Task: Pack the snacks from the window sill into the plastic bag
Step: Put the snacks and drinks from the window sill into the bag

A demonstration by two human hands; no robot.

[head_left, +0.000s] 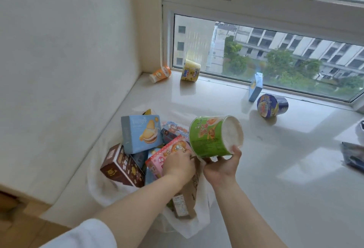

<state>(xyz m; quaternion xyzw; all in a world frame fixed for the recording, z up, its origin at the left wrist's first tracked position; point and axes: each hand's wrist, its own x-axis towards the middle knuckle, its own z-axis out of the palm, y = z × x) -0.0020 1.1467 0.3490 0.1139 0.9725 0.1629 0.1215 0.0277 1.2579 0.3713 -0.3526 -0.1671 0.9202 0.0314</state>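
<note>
Right hand (221, 166) is gripping the green tub (214, 136) from below, tipped sideways just above the white plastic bag (102, 186) on the sill. Left hand (178, 164) is pinching the bag's rim beside the pink box (167, 155).

The white plastic bag (102, 184) at lower centre is crammed: the light blue box (137, 133), brown box (122, 167) and pink box (167, 155) stand on end across its mouth, leaving only a narrow gap at its right edge, where the left hand (179, 164) and the green tub (212, 136) (tipped on its side in the right hand (222, 167)) crowd in. The window sill (275, 169) lies bare through the centre and lower right. Along the glass, well apart, sit an orange cup (160, 74), yellow tub (190, 70), blue carton (255, 87) and dark blue tub (271, 106).
</note>
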